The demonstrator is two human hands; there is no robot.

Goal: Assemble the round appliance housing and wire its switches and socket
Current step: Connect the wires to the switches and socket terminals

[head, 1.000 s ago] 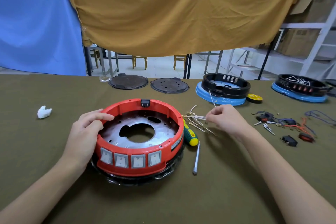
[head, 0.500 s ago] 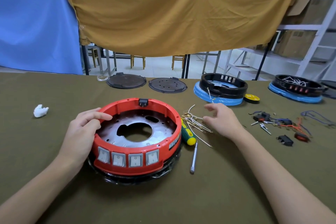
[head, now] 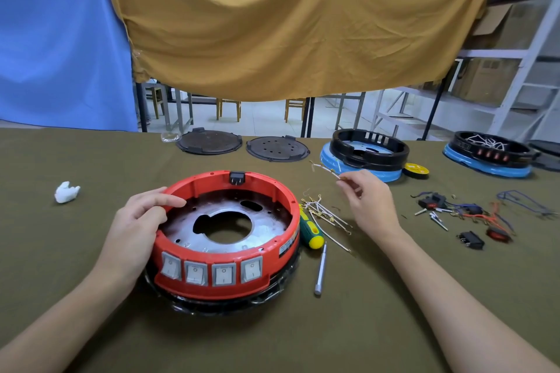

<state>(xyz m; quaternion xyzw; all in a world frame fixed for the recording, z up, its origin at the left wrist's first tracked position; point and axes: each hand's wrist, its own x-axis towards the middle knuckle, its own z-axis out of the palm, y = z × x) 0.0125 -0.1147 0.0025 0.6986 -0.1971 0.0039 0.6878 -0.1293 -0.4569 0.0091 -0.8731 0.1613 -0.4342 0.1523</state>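
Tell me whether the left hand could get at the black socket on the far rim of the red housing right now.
Probably yes. The left hand rests on the red housing rim, and nothing sits between it and the black socket.

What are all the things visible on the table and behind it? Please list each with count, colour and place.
housing: 1, red, table centre, on a black base
rocker switches: 4, grey, housing front
socket: 1, black, housing far rim
wire pile: several, pale, right of housing
screwdriver: 1, green-yellow, beside housing
metal tool: 1, silver, right of housing
round plates: 2, dark, far edge
black housings on blue bases: 2, far right
tape roll: 1, yellow
loose switches and wires: several, mixed, right
wad: 1, white, left
cloths: 2, mustard and blue, hanging behind
left hand: rests on housing rim
right hand: pinches one wire
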